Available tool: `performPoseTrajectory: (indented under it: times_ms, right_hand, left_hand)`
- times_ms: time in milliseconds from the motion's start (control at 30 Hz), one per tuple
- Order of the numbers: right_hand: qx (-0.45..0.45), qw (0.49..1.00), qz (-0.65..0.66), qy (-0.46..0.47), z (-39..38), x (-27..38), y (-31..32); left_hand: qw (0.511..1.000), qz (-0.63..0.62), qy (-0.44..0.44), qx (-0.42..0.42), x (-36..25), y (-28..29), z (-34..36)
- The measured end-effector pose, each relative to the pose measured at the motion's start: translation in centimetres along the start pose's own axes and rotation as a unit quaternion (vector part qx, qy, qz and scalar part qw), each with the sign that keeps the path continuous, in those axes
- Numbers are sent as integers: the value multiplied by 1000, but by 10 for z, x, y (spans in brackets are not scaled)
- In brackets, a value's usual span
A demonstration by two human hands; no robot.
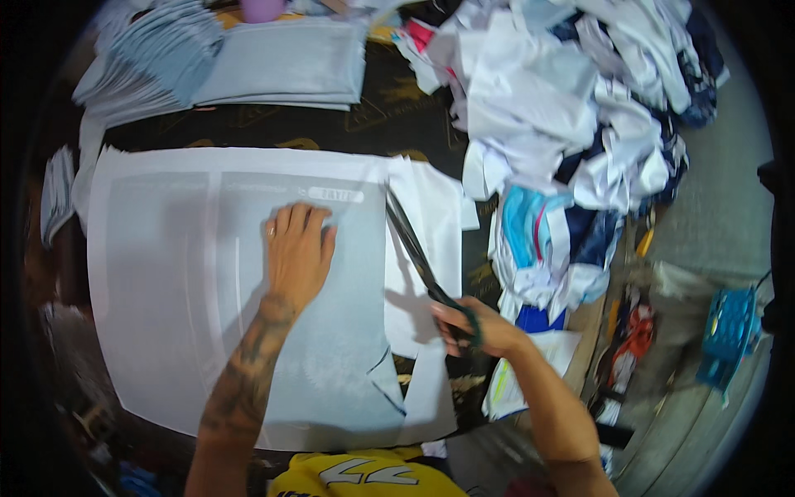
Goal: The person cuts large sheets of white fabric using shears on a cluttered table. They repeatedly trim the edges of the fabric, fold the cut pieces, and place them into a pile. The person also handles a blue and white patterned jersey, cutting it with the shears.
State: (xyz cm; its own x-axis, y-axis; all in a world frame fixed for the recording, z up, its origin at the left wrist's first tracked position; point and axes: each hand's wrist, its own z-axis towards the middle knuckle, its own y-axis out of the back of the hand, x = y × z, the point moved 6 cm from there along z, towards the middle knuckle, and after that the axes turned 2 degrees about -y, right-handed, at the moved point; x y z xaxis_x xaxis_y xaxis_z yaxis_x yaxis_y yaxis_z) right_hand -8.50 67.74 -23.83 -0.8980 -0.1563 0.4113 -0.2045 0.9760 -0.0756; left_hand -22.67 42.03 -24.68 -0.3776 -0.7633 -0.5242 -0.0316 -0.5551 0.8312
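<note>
Pointing up-L, scissors (418, 257) in R hand (489, 330), long axis diag.

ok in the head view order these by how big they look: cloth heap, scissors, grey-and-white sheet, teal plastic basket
Largest to smallest:
1. Grey-and-white sheet
2. Cloth heap
3. Scissors and teal plastic basket, unranked: the scissors look longer, the basket broader, and the basket seems farther off.

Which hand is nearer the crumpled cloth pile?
Right. The right hand, holding scissors, is beside the near end of the crumpled cloth pile; the left hand rests on the gray sheet, farther left.
</note>
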Motion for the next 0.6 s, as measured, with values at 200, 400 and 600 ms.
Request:
performPoseTrajectory:
  times_ms: [200, 400, 600]
  right_hand:
    - [27, 863, -502, 49, 21, 80, 125]
    - [98, 794, -591, 104, 79, 183, 139]
    - [84, 761, -638, 78, 96, 188, 139]
  left_hand:
    - [999, -9, -33, 0, -26, -51, -4]
    - [997, 64, -46, 4, -49, -64, -12]
    - [996, 75, -55, -2, -46, -64, -7]
